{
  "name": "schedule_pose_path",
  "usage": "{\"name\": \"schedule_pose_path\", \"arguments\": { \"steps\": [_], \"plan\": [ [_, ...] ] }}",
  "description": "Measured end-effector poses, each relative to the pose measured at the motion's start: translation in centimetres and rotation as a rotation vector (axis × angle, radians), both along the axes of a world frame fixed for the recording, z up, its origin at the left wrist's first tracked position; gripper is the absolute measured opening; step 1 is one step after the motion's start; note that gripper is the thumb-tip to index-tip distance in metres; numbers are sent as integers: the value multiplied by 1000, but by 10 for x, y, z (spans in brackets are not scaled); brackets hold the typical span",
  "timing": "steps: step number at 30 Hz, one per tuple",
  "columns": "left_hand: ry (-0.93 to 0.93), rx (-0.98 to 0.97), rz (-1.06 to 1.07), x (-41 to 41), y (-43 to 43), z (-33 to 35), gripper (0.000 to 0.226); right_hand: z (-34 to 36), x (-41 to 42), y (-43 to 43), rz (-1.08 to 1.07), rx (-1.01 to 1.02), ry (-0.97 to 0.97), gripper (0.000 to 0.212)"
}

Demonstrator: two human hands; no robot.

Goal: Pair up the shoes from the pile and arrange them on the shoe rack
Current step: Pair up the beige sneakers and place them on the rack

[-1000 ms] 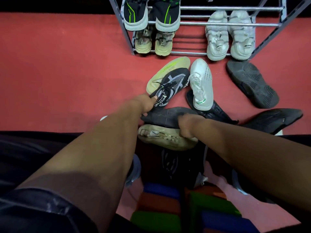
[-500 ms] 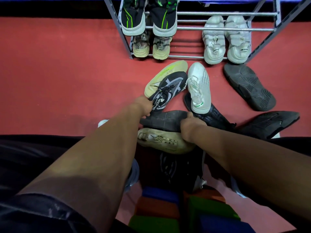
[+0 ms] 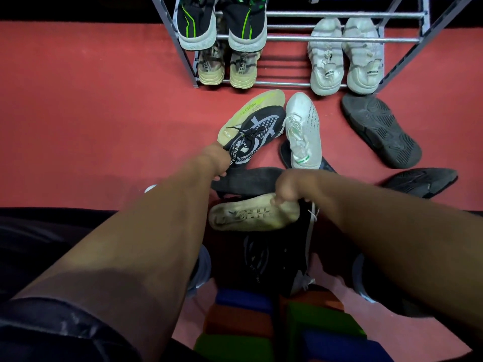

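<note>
A pile of loose shoes lies on the red floor in front of the metal shoe rack (image 3: 324,37). My left hand (image 3: 217,160) grips the heel of a black-and-grey sneaker (image 3: 253,134), which lies across a shoe with a pale yellow sole (image 3: 256,105). My right hand (image 3: 290,186) curls its fingers over the end of a cream shoe (image 3: 251,216) lying on its side close to me. Between my hands lies a dark shoe (image 3: 245,178). A white sneaker (image 3: 303,131) sits upright beside the black-and-grey one.
The rack holds a black-and-green pair (image 3: 222,27) above, a beige pair (image 3: 227,69) below left and a white pair (image 3: 345,56) below right. A dark sole-up shoe (image 3: 379,129) and a black shoe (image 3: 420,178) lie at the right. Coloured blocks (image 3: 282,325) sit near me.
Both hands stay on the same shoes. My right hand's fingers have settled over the end of the cream shoe. The view has shifted slightly.
</note>
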State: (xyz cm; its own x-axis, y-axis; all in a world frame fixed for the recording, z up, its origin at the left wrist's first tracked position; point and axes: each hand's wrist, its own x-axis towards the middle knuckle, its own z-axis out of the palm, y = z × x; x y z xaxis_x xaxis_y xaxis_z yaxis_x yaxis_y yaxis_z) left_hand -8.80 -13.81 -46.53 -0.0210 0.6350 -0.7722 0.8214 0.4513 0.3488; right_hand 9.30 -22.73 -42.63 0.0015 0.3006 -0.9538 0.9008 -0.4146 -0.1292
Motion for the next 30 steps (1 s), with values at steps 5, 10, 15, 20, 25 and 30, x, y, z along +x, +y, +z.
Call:
{"name": "schedule_pose_path", "arguments": {
  "steps": [5, 10, 15, 20, 25, 30],
  "plan": [
    [-17, 32, 15, 0, 6, 6, 33, 21, 65, 40, -154, 91, 213, 22],
    [56, 118, -64, -1, 8, 6, 30, 43, 105, 73, -580, 479, 285, 19],
    [39, 84, 26, -5, 17, 7, 30, 19, 92, 80, -723, 890, -7, 51],
    [-171, -57, 108, -2, 9, 7, 35, -5, 63, 62, -640, 691, -172, 49],
    [-222, -330, -32, 10, -3, 3, 33, -18, 38, 54, -613, 434, -102, 69],
    [101, 159, -128, 16, 24, -12, 27, -22, 21, 54, -536, 400, -236, 137]
  ]
}}
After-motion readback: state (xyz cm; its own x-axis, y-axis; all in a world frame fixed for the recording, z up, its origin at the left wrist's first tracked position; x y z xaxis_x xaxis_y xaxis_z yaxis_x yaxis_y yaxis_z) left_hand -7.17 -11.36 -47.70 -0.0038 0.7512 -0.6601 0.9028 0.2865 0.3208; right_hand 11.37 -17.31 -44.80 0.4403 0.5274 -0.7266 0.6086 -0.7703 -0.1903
